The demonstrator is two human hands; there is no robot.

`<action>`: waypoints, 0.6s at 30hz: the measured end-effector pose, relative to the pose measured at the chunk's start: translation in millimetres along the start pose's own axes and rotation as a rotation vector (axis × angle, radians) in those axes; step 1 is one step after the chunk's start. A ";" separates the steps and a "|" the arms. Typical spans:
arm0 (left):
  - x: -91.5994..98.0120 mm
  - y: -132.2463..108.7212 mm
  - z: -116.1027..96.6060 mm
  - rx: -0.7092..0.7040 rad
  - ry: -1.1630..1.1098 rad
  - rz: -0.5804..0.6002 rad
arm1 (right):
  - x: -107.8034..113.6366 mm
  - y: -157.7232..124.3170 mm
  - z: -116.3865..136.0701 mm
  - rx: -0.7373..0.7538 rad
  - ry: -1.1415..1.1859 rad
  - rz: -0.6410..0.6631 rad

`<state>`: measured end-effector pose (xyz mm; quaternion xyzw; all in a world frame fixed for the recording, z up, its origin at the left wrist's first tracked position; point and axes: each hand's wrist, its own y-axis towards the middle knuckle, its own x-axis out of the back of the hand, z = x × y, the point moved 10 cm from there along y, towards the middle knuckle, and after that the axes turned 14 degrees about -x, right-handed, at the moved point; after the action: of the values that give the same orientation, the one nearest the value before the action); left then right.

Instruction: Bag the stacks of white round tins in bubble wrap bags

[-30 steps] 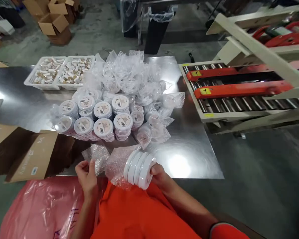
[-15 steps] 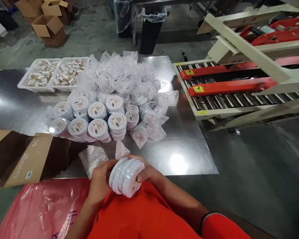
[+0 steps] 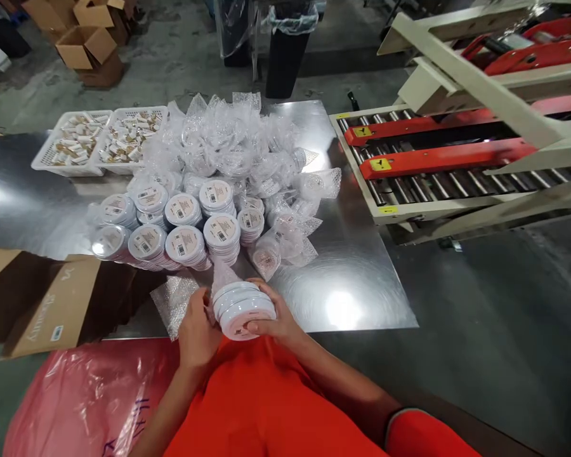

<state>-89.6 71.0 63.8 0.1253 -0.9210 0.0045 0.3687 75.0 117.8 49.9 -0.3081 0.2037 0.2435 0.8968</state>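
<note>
In front of my red shirt, my right hand (image 3: pixel 280 320) grips a short stack of round white discs (image 3: pixel 245 301), thumb over the pinkish label on the near face. A bubble-wrap bag (image 3: pixel 223 274) sticks out behind the stack. My left hand (image 3: pixel 198 333) is closed at the stack's left side, with a bit of the wrap showing at its fingertips; part of its grip is hidden. Just left of it lies a flat piece of bubble wrap (image 3: pixel 174 301). Beyond my hands stand several stacks of labelled white discs (image 3: pixel 184 242) on the metal table (image 3: pixel 361 273).
Bubble-wrapped packs (image 3: pixel 233 139) are heaped behind the stacks. Two white baskets (image 3: pixel 71 170) hold small white and tan pieces. An open cardboard box (image 3: pixel 59 304) and a pink plastic bag (image 3: pixel 85 400) are at my left. A roller conveyor (image 3: pixel 409 190) with red rails stands right.
The disc stack has tipped so its labelled face points more upward, and it has moved slightly away from my body. My left hand has shifted to its side, by the bubble wrap.
</note>
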 end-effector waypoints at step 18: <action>-34.3 4.2 -7.1 -0.113 -0.190 -0.003 | -12.5 -17.5 -32.9 -0.236 0.342 -0.020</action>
<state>-61.8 83.6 46.0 0.1056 -0.9504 -0.0598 0.2863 67.8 80.4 40.4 -0.4500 0.3199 0.2008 0.8092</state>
